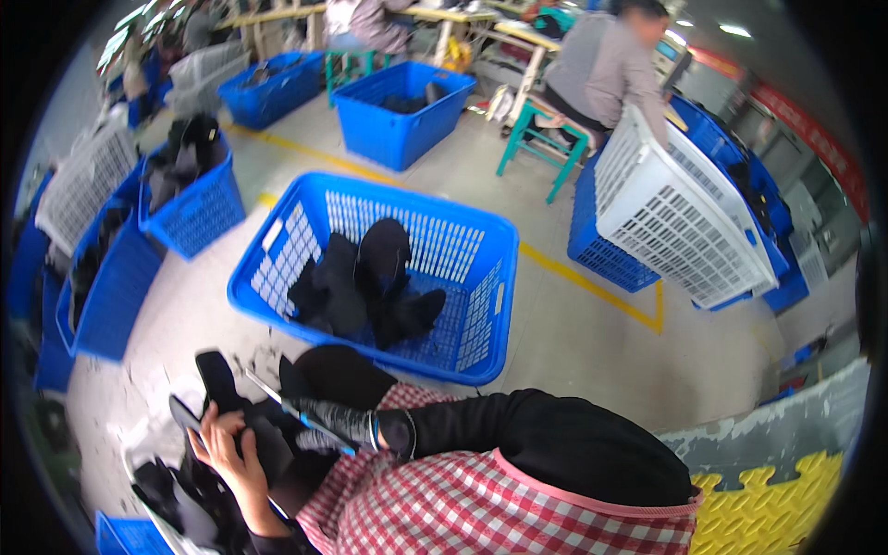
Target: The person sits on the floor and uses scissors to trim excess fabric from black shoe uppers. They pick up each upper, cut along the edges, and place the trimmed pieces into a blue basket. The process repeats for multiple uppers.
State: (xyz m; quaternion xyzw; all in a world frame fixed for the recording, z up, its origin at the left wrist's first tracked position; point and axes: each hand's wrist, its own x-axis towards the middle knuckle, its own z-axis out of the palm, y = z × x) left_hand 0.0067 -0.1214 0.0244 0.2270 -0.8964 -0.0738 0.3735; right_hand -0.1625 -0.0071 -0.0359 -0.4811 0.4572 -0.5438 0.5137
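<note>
My bare left hand (233, 455) is at the lower left, its fingers bent round a black fabric piece (270, 446) with a stiff-looking flap. Close on its right is my right hand (331, 422) in a dark grey glove. It grips a slim tool (310, 421) with a silver pointed tip and a light blue body; whether this is scissors or something else I cannot tell. The tip points up and left, over the black pieces. Below my left hand, more black pieces (176, 499) lie heaped in a pale container (139, 444). A red checked apron (444, 499) covers my lap.
In front stands a blue basket (504, 305) with several black pieces (338, 287) inside. Filled blue baskets (199, 208) line the left. White crates (684, 236) lean at the right, near a person (601, 69) on a green stool (546, 153). Yellow matting (772, 509) lies at the lower right.
</note>
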